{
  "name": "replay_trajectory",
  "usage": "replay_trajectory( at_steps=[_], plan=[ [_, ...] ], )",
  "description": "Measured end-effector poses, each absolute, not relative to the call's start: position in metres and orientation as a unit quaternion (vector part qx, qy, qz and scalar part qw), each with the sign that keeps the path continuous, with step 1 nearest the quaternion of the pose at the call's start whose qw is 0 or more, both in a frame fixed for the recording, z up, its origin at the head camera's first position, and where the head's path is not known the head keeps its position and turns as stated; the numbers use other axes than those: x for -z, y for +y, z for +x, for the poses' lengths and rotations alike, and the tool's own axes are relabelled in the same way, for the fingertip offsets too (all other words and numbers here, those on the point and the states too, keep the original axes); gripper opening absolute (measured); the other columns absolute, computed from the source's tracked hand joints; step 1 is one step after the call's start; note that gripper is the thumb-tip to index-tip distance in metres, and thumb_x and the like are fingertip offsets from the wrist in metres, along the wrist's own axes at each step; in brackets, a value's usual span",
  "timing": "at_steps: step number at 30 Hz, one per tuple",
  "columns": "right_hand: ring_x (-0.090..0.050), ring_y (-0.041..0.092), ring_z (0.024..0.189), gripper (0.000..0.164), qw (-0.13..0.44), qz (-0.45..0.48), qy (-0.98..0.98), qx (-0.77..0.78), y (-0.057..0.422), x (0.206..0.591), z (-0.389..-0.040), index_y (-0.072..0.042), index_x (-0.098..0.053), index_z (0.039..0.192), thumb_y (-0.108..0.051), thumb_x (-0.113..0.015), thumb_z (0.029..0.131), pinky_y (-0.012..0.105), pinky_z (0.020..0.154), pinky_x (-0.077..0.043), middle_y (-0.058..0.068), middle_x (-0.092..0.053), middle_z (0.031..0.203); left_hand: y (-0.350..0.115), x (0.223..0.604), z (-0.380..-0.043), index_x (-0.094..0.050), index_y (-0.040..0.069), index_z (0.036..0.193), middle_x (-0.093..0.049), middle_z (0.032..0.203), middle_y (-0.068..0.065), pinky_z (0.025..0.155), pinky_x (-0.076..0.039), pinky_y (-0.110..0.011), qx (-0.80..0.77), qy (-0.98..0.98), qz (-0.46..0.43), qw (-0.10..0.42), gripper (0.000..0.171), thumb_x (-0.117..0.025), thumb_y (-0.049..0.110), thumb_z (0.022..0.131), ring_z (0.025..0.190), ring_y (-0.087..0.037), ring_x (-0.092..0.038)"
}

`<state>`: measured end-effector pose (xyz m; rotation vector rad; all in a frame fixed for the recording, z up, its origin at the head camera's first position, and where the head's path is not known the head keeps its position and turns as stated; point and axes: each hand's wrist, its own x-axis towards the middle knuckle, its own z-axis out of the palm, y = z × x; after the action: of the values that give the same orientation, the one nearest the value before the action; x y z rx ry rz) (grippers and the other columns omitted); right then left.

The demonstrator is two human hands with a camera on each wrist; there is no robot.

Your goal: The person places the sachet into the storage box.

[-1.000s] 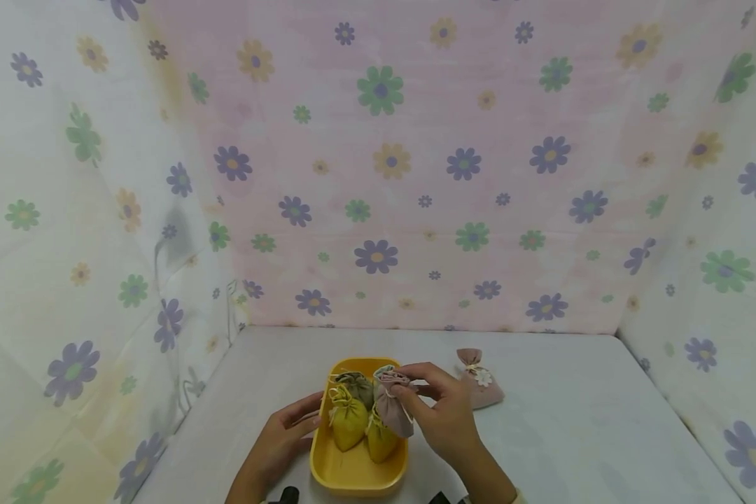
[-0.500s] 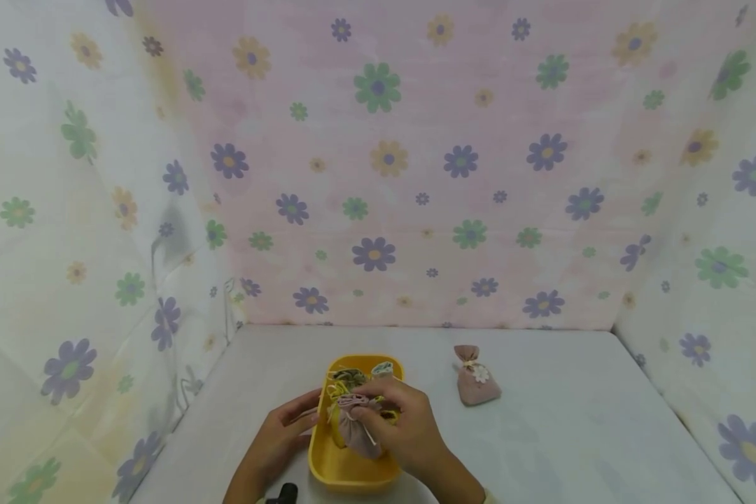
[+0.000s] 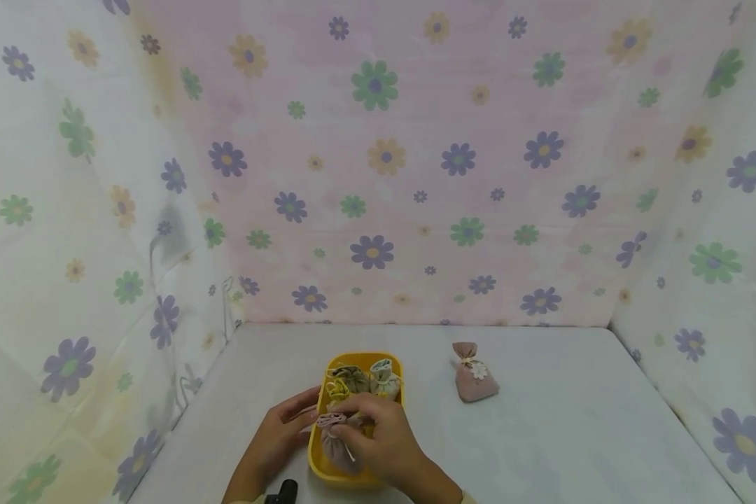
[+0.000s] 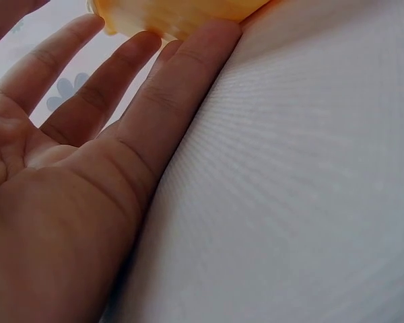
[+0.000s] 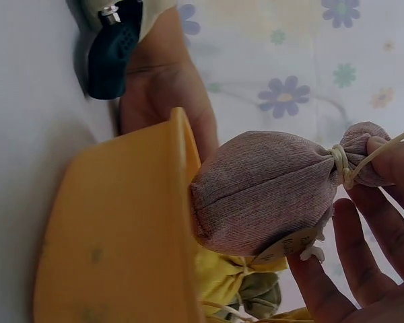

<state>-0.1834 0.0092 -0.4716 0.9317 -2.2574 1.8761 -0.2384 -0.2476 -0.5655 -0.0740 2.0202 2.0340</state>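
Observation:
My right hand (image 3: 387,437) pinches the tied neck of a dusty-pink drawstring sachet (image 5: 262,188), over the front left part of a yellow plastic tray (image 5: 114,235). A cream cord and a round tag show on that sachet in the right wrist view. Fingers extended, my left hand (image 3: 277,437) rests against the tray's left side; its fingertips touch the wall in the left wrist view. Inside the tray are an olive sachet (image 3: 353,378), a pale green-topped sachet (image 3: 384,383) and yellow cloth (image 5: 219,272) of further sachets, partly hidden by my right hand.
Another pink sachet (image 3: 475,385) with a white flower lies on the white table (image 3: 561,420), right of the tray. Flower-printed cloth (image 3: 416,231) hangs behind and on both sides. A dark device (image 3: 285,491) sits at my left wrist.
My right hand has carried the pink sachet left and toward me, from the tray's right side to its front left. The left hand stays at the tray's side.

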Motion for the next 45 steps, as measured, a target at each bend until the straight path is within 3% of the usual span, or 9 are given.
replay_trajectory(
  at_steps=[9, 17, 25, 32, 45],
  plan=[
    [-0.069, 0.003, 0.098, 0.018, 0.004, 0.292, -0.748, -0.596, 0.004, 0.485, -0.19, -0.019, -0.076, 0.112, -0.03, -0.073, 0.098, 0.027, 0.082, -0.062, -0.013, -0.075, 0.109, -0.246, 0.561, -0.243, -0.056, 0.019, 0.15, -0.056, 0.153, -0.01, 0.095, -0.061, -0.042, -0.69, 0.712, -0.037, 0.127, 0.072, -0.08, 0.044, 0.087, 0.132, -0.025, -0.061],
    [-0.065, -0.001, 0.088, 0.017, -0.011, 0.283, -0.773, -0.568, -0.002, 0.495, -0.193, -0.022, -0.078, 0.109, -0.031, -0.076, 0.095, 0.022, 0.075, -0.059, -0.015, -0.075, 0.104, -0.247, 0.562, -0.243, -0.057, 0.019, 0.149, -0.056, 0.152, -0.009, 0.096, -0.061, -0.043, -0.684, 0.719, -0.032, 0.119, 0.07, -0.08, 0.044, 0.088, 0.134, -0.026, -0.059],
    [-0.065, -0.006, 0.099, 0.013, 0.022, 0.314, -0.801, -0.509, -0.007, 0.503, -0.192, -0.024, -0.077, 0.108, -0.029, -0.075, 0.096, 0.026, 0.084, -0.06, -0.018, -0.073, 0.104, -0.248, 0.563, -0.241, -0.054, 0.016, 0.151, -0.054, 0.154, -0.012, 0.097, -0.06, -0.043, -0.691, 0.711, -0.033, 0.127, 0.071, -0.079, 0.042, 0.089, 0.134, -0.027, -0.059],
    [-0.063, -0.007, 0.101, 0.012, 0.006, 0.307, -0.816, -0.489, -0.009, 0.504, -0.192, -0.027, -0.077, 0.108, -0.032, -0.073, 0.097, 0.026, 0.088, -0.059, -0.023, -0.072, 0.103, -0.247, 0.561, -0.239, -0.054, 0.017, 0.151, -0.054, 0.154, -0.012, 0.096, -0.061, -0.044, -0.688, 0.713, -0.04, 0.13, 0.07, -0.078, 0.042, 0.09, 0.134, -0.028, -0.059],
    [-0.062, -0.006, 0.101, 0.022, -0.015, 0.308, -0.819, -0.483, -0.005, 0.501, -0.189, -0.023, -0.075, 0.117, -0.033, -0.073, 0.098, 0.026, 0.086, -0.059, -0.019, -0.071, 0.11, -0.247, 0.564, -0.239, -0.055, 0.017, 0.151, -0.055, 0.153, -0.011, 0.096, -0.061, -0.044, -0.69, 0.712, -0.039, 0.129, 0.071, -0.079, 0.043, 0.089, 0.134, -0.027, -0.059]
  ],
)
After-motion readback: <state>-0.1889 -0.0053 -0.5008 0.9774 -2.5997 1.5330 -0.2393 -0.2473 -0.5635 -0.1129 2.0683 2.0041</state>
